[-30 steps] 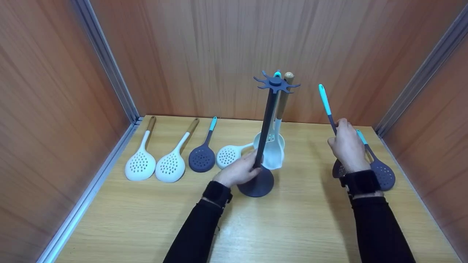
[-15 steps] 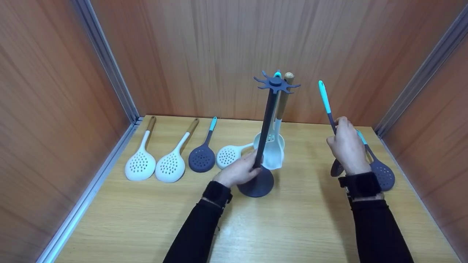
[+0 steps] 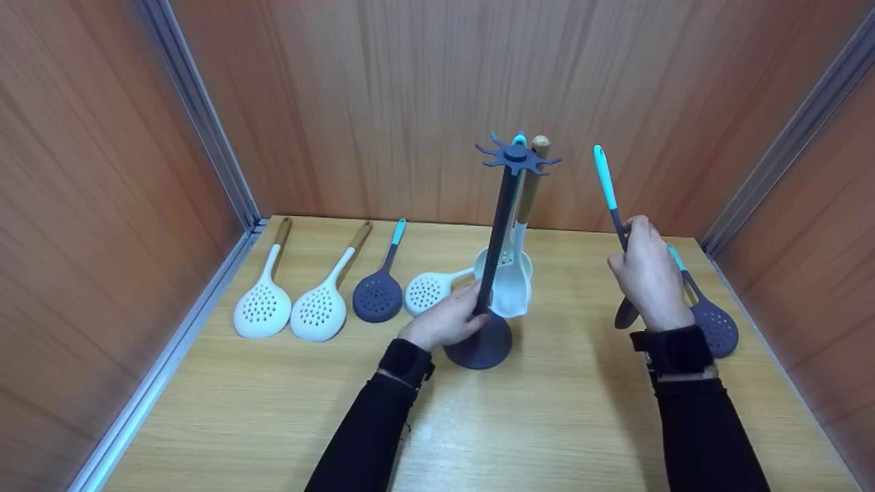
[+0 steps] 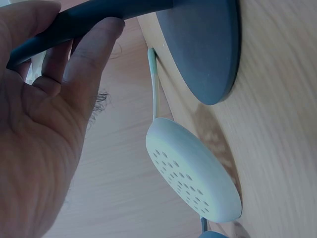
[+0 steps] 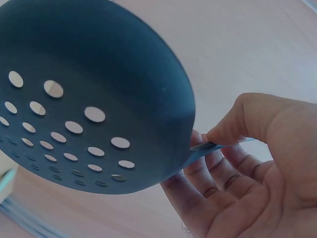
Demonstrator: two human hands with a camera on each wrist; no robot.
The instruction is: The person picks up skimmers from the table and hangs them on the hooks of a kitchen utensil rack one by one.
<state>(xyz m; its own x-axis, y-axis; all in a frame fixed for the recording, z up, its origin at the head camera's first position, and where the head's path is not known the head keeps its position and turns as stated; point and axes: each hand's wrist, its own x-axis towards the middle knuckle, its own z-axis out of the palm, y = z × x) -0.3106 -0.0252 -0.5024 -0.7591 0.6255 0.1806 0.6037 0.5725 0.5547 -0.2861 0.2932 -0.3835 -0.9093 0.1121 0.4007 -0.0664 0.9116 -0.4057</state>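
My left hand (image 3: 446, 318) grips the dark post of a utensil stand (image 3: 501, 232) low down, just over its round base. Hooks fan out at the stand's top, and pale utensils, among them a wooden-handled one (image 3: 517, 270), hang on its far side. At the right, my right hand (image 3: 653, 277) pinches the dark neck of a skimmer (image 5: 99, 109) with a turquoise handle. That skimmer stands nearly upright above the table, handle up, its holed head mostly hidden behind the hand in the head view. Beside the right wrist lies another dark skimmer (image 3: 715, 329).
Two white skimmers with wooden handles (image 3: 262, 311) (image 3: 319, 313) and a dark skimmer (image 3: 378, 296) lie at the left. A smaller white skimmer (image 3: 427, 292) lies near the left hand. Wood-grain panels (image 3: 437, 102) enclose the table (image 3: 273, 424) at the back and sides.
My right hand has lifted the dark skimmer slightly, up and a little to the left. The left hand and the stand have stayed in place.
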